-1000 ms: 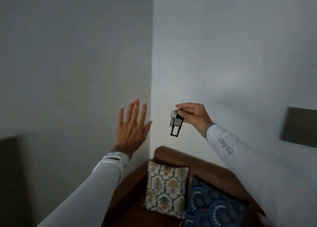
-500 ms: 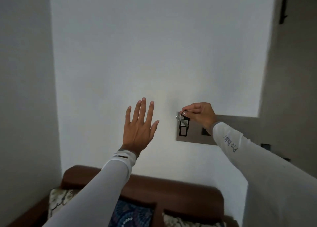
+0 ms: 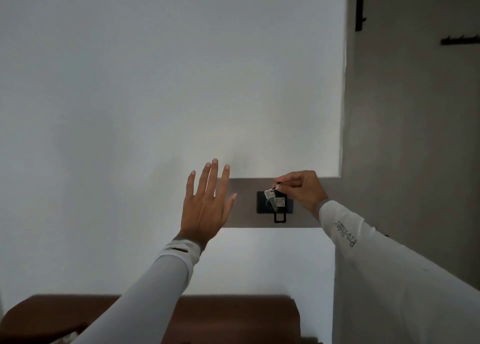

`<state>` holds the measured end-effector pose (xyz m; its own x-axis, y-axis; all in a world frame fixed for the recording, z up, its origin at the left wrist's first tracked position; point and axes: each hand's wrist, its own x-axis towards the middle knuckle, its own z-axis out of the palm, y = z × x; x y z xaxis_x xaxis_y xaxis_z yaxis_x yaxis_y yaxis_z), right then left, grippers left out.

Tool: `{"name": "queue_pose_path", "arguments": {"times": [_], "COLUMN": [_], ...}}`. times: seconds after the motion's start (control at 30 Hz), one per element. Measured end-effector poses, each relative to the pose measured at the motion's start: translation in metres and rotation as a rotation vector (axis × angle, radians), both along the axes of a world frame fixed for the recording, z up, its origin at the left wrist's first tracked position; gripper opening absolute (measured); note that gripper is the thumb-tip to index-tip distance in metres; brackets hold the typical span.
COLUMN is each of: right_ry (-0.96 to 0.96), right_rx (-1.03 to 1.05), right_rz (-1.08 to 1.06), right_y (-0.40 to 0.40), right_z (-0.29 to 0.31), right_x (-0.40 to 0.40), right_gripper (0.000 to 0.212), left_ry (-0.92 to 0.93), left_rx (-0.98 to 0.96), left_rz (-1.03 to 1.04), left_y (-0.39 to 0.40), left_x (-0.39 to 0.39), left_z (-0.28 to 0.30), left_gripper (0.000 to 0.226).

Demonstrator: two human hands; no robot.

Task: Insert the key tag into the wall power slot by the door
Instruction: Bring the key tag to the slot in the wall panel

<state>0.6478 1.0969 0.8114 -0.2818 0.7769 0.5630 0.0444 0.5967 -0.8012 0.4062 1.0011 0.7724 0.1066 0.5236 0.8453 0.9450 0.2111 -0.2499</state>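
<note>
My right hand point(image 3: 302, 190) pinches the ring of a key set from above. A silver key point(image 3: 270, 198) and a black key tag point(image 3: 279, 211) hang down from it. The tag dangles right in front of the black wall power slot point(image 3: 262, 204), which sits on a grey-brown panel point(image 3: 244, 214). The tag's open lower end reaches below the slot's bottom edge. Whether the tag touches the slot I cannot tell. My left hand point(image 3: 206, 203) is raised to the left of the slot, palm toward the wall, fingers spread, holding nothing.
A white wall point(image 3: 155, 84) fills most of the view and ends in a corner at the right. Beyond it lies a dim passage with black wall hooks point(image 3: 459, 39). A brown sofa back point(image 3: 233, 315) runs below my arms.
The view swung right from the room corner to the wall panel. My right hand carried the keys from mid-air to in front of the power slot. My left hand stayed raised and open.
</note>
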Motion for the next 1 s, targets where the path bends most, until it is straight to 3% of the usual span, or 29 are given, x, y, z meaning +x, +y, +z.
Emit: {"name": "queue_pose_path", "arguments": {"times": [0.43, 1.0], "right_ry": [0.030, -0.054], "right_rx": [-0.029, 0.114], "right_rz": [-0.019, -0.038], "right_y": [0.103, 0.245], "right_z": [0.003, -0.025], "right_x": [-0.002, 0.027], "right_gripper": [0.018, 0.014], "left_ry": [0.022, 0.048], "left_rx": [0.046, 0.006], "left_rz": [-0.006, 0.209], "left_y": [0.121, 0.202], "left_x": [-0.009, 0.035], "left_z": [-0.007, -0.053], "left_gripper": [0.065, 0.066]}}
